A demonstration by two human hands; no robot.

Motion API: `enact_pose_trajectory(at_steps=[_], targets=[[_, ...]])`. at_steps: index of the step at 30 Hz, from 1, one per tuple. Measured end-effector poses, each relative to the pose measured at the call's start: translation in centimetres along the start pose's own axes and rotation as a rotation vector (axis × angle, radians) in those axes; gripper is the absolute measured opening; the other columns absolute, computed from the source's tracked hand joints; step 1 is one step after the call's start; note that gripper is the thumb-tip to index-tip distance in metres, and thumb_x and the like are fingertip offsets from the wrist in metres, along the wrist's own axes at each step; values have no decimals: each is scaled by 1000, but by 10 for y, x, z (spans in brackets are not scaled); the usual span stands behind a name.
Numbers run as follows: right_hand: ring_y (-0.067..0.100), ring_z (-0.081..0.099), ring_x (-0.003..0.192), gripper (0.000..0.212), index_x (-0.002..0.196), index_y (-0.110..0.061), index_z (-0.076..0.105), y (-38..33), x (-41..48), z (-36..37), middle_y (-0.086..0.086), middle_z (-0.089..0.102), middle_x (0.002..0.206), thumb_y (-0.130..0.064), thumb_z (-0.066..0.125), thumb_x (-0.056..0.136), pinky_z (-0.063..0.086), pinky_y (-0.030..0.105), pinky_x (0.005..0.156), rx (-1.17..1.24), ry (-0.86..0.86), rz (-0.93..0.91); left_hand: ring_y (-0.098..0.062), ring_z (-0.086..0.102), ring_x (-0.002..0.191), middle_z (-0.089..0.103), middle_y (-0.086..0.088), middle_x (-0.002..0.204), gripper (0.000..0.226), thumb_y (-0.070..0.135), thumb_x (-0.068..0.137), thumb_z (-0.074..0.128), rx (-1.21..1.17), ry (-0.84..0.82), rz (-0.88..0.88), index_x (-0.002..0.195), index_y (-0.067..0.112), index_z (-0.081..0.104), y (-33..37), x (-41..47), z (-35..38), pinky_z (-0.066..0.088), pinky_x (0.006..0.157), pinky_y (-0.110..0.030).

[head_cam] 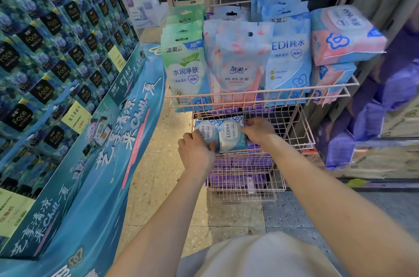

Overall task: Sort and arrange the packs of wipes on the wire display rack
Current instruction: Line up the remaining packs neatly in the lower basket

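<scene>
two blue packs sit gripped between left hand and right hand.

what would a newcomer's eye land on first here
The left hand and right hand hold two blue packs of wipes in the middle basket of the pink wire rack. Above, green packs and pink packs stand in rows on the top shelf. A wall of dark blue boxes fills the left side.
</scene>
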State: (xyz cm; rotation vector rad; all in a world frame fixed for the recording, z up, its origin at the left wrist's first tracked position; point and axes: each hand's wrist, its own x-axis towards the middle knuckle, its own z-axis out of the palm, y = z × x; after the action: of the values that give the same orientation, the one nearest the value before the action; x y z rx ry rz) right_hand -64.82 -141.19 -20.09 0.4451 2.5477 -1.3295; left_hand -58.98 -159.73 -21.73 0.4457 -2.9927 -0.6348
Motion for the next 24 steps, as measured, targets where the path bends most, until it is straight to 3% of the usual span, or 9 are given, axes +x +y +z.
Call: enact_pose_trajectory(at_steps=[5, 8, 11, 13, 17, 20, 24], targets=[[30, 66, 114, 39, 133, -11, 61, 0, -13, -13, 11, 66, 131, -26, 59, 96, 55, 35, 91, -239, 96, -68, -41, 41, 134, 45, -19, 145, 71, 54, 96, 60, -130, 68, -161, 147, 8, 45, -8, -8, 1, 34, 111, -51], [30, 70, 106, 41, 135, -14, 59, 12, -17, -22, 11, 68, 128, -22, 58, 95, 57, 33, 87, -244, 135, -75, -42, 53, 130, 54, -21, 142, 62, 51, 104, 49, -318, -46, -324, 147, 6, 44, -13, -8, 0, 44, 102, -47], [27, 72, 93, 31, 124, -18, 65, 21, -24, -26, 8, 73, 116, -28, 56, 97, 58, 31, 81, -259, 103, -97, -39, 60, 123, 63, -19, 136, 48, 42, 108, 45, -551, -90, -377, 138, 5, 52, -11, -7, 1, 41, 85, -34], [21, 70, 88, 24, 108, -22, 68, 24, -32, -24, 3, 74, 106, -39, 56, 97, 58, 33, 79, -341, 33, -176, -39, 60, 120, 64, -20, 133, 40, 34, 108, 46, -615, -68, -406, 133, 4, 55, -9, -6, 0, 38, 82, -32], [16, 63, 86, 46, 103, -26, 55, 22, -49, -18, -8, 64, 93, -65, 65, 82, 53, 33, 75, -536, -151, -330, -28, 56, 100, 65, -17, 130, 29, 19, 108, 48, -705, -52, -445, 131, 5, 57, -8, -4, -6, 40, 78, -32], [19, 60, 88, 47, 100, -27, 45, 23, -52, -13, -7, 58, 93, -59, 72, 80, 46, 31, 70, -643, -106, -391, -24, 55, 95, 66, -13, 125, 27, 13, 106, 49, -739, -36, -434, 131, 9, 59, -11, -7, -6, 41, 76, -32], [20, 54, 83, 34, 90, -23, 47, 27, -52, -3, 0, 63, 96, -46, 72, 86, 37, 30, 66, -624, -2, -443, -27, 62, 94, 69, -12, 118, 28, 8, 105, 45, -793, 27, -384, 129, 12, 59, -14, -8, -7, 44, 72, -32]])
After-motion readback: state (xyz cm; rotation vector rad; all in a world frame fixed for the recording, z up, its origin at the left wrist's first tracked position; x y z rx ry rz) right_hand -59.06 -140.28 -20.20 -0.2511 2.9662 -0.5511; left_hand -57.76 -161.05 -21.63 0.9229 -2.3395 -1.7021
